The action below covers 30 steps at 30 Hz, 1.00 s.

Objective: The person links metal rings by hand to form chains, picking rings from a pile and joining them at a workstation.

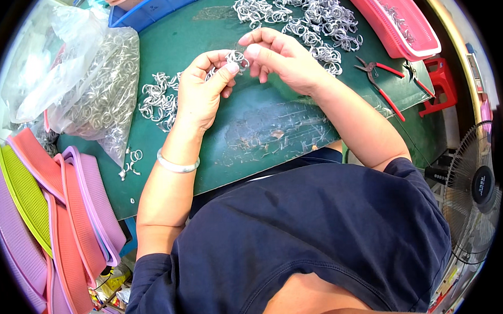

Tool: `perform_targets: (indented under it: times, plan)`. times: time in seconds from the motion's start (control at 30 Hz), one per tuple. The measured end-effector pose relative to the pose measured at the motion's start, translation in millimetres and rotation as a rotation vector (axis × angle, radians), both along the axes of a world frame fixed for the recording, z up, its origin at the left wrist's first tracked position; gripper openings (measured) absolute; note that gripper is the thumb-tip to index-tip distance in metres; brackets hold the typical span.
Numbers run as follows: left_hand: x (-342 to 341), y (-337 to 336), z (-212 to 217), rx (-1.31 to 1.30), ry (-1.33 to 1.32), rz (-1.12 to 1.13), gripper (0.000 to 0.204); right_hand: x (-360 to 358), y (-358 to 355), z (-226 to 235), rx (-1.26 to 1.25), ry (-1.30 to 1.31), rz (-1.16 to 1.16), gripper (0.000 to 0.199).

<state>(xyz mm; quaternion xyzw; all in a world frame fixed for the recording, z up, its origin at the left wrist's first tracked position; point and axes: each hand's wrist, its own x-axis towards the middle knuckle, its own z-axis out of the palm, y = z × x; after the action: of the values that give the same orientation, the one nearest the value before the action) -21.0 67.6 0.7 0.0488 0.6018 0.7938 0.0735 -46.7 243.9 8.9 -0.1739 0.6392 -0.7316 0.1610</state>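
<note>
My left hand is raised over the green table, its thumb and index finger pinched on small silvery metal rings. My right hand is close beside these rings, fingers curled in and thumb near the index finger; whatever lies between its fingertips is too small to make out. A small pile of silvery open rings lies just left of my left hand, partly hidden by it. Beyond my right hand spreads a larger heap of similar rings, some linked in clusters.
A clear plastic bag of rings stands at the left, near stacked colourful plastic baskets. A blue bin sits at the back. On the right are a pink basket, red-handled pliers, a red stool and a fan.
</note>
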Motion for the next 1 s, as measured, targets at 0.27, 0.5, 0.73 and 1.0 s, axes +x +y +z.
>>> perform_targets:
  times: [0.27,0.5,0.73,1.0]
  plan:
    - [-2.9,-2.5,-0.9,0.137,-0.168,-0.057,0.015,-0.6,0.6,-6.4,0.01,0.066,0.01,0.028]
    - [-1.3,-3.9,-0.8,0.051,-0.165,-0.046,0.012,0.5,1.2,-3.3,0.023,0.066,-0.018,0.023]
    - [-1.6,-4.9,-0.5,0.114,-0.194,-0.093,0.011,-0.2,2.3,-3.0,-0.026,0.0,0.015,0.019]
    - [-4.8,-7.8,-4.2,0.179,-0.232,-0.111,0.011,-1.3,2.8,-5.7,-0.045,0.003,0.025,0.02]
